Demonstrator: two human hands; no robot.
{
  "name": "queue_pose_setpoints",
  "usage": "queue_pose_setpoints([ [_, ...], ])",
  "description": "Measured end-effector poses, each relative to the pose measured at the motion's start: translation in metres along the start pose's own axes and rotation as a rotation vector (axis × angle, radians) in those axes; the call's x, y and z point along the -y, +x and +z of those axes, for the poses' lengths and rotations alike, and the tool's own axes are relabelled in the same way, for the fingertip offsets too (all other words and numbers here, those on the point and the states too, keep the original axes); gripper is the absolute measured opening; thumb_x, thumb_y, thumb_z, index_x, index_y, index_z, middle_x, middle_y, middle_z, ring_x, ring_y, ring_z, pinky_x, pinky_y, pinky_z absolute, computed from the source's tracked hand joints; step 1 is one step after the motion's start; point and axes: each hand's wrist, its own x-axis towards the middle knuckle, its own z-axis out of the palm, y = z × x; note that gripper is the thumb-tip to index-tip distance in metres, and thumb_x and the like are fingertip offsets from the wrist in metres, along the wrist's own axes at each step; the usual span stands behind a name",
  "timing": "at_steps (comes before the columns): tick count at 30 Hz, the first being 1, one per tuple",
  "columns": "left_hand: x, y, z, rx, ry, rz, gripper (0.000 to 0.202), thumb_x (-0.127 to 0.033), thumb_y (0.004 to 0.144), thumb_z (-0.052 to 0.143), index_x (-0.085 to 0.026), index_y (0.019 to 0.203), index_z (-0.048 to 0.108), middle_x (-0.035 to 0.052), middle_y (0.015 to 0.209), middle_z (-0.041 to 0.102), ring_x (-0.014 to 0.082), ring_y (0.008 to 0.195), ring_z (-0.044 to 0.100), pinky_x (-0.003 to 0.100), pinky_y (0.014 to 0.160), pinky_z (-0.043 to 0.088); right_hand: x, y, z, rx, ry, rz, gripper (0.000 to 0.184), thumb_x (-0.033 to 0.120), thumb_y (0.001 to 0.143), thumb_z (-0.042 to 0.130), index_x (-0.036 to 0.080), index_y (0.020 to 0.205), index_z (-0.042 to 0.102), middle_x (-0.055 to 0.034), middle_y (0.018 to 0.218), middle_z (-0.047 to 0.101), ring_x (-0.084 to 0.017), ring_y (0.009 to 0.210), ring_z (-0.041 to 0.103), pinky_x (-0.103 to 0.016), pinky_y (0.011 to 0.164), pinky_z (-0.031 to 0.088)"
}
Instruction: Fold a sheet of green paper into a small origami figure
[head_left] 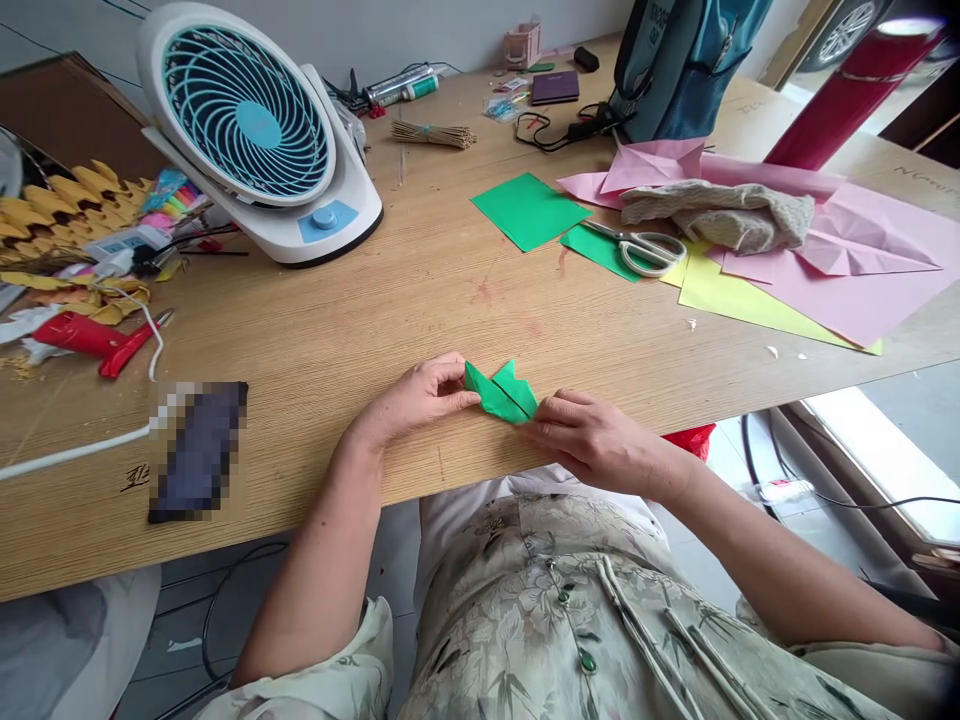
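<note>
A small piece of folded green paper (501, 393) is held between my two hands just above the front part of the table. It has pointed corners and a dark slit or crease running across it. My left hand (424, 398) pinches its left point between thumb and fingers. At the lower right corner, my right hand (581, 432) grips the paper with its fingertips. Farther back lie a flat green sheet (529, 211) and another green sheet (596, 249), with scissors (649, 252) resting partly on the latter.
A white fan (251, 130) stands at the back left. On the right, a grey glove (720, 213) lies on pink paper (862, 290) beside yellow paper (757, 300) and a red bottle (847, 100). A red glue gun (94, 338) and a pixelated dark object (199, 455) are at left.
</note>
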Motion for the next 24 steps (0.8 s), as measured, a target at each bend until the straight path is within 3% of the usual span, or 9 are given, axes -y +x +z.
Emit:
queue_pose_setpoints([
  [3, 0.001, 0.0, 0.003, -0.031, -0.009, 0.001, 0.024, -0.04, 0.091, 0.063, -0.019, 0.08, 0.063, 0.0015, 0.085, 0.058, 0.0172, 0.082, 0.056, 0.029, 0.076, 0.045, 0.001, 0.008, 0.007, -0.004, -0.067, 0.045, 0.034, 0.015, 0.102, 0.047, 0.01, 0.132, 0.063, -0.0114, 0.094, 0.062, -0.023, 0.082, 0.055, -0.037, 0.074, 0.048],
  [10, 0.003, 0.0, 0.009, -0.073, 0.033, 0.058, 0.024, -0.032, 0.092, 0.061, -0.02, 0.072, 0.053, -0.0006, 0.08, 0.053, 0.0151, 0.077, 0.051, 0.027, 0.072, 0.04, 0.003, 0.021, 0.014, -0.017, -0.158, 0.032, 0.035, 0.017, 0.105, 0.042, 0.012, 0.133, 0.062, -0.0082, 0.087, 0.057, -0.02, 0.072, 0.047, -0.034, 0.069, 0.044],
  [16, -0.003, -0.001, 0.016, -0.112, -0.024, 0.05, 0.016, -0.028, 0.09, 0.062, -0.02, 0.077, 0.06, -0.0024, 0.076, 0.053, 0.0131, 0.071, 0.049, 0.026, 0.067, 0.038, 0.003, 0.022, 0.014, -0.012, -0.153, 0.016, 0.039, 0.013, 0.102, 0.042, 0.009, 0.136, 0.06, -0.0102, 0.088, 0.058, -0.023, 0.077, 0.049, -0.035, 0.069, 0.043],
  [21, -0.009, -0.001, 0.022, -0.112, -0.081, 0.057, 0.01, -0.026, 0.09, 0.061, -0.019, 0.085, 0.066, -0.0007, 0.079, 0.061, 0.0137, 0.073, 0.056, 0.025, 0.068, 0.042, 0.002, 0.022, 0.017, 0.044, -0.155, 0.023, 0.031, 0.01, 0.099, 0.046, 0.006, 0.122, 0.067, -0.0134, 0.092, 0.063, -0.025, 0.085, 0.052, -0.037, 0.073, 0.045],
  [24, -0.011, 0.0, 0.025, -0.099, -0.082, 0.081, 0.012, -0.024, 0.092, 0.059, -0.019, 0.087, 0.068, 0.0005, 0.082, 0.063, 0.0138, 0.076, 0.058, 0.025, 0.071, 0.044, 0.001, 0.022, 0.019, 0.036, -0.129, 0.054, 0.031, 0.012, 0.1, 0.048, 0.009, 0.125, 0.066, -0.0144, 0.1, 0.064, -0.025, 0.088, 0.053, -0.037, 0.078, 0.047],
])
